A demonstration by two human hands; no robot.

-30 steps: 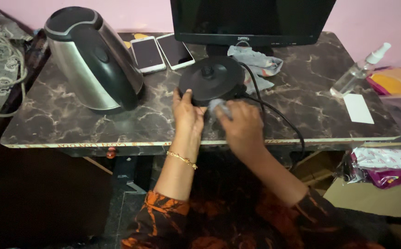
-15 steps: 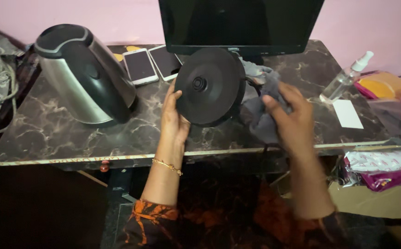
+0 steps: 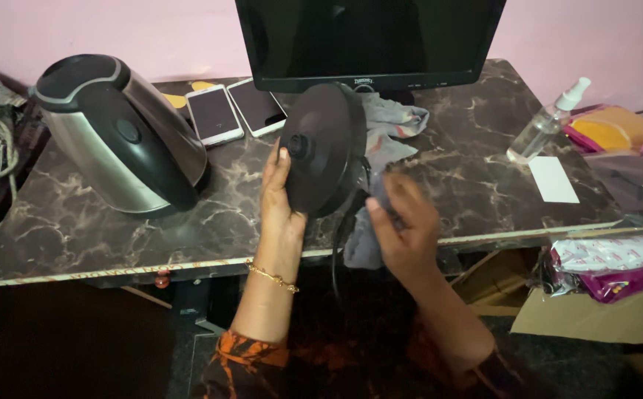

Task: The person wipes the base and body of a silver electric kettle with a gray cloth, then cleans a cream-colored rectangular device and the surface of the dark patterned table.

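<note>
the left hand [image 3: 280, 198] holds a round black kettle base [image 3: 323, 148] tipped up on its edge above the front part of the marble-patterned table [image 3: 100, 214], the fingers wrapped around its lower left rim and the thumb pressed on the face just beside the small centre connector. the base stands nearly upright, its top face turned toward the left, and a black cord [image 3: 336, 244] hangs down from it past the table edge. the right hand [image 3: 403, 229] is just to the right of the base, its fingers closed around a bunched grey cloth [image 3: 366, 236] that it presses against the base's far side; how much of the cloth touches the base cannot be told, since the base hides that face. a thin gold bracelet sits on the left wrist, and both sleeves are dark with an orange pattern. to the left on the table stands a steel and black electric kettle [image 3: 118, 133], well apart from the base. behind the base lie two smartphones [image 3: 234, 111] side by side, face up, next to the foot of a black monitor [image 3: 369, 37]. a crumpled light rag [image 3: 392, 125] lies under the monitor, just behind the base. on the right of the table stands a clear spray bottle [image 3: 547, 122] with a white card [image 3: 554, 179] near it.
</note>
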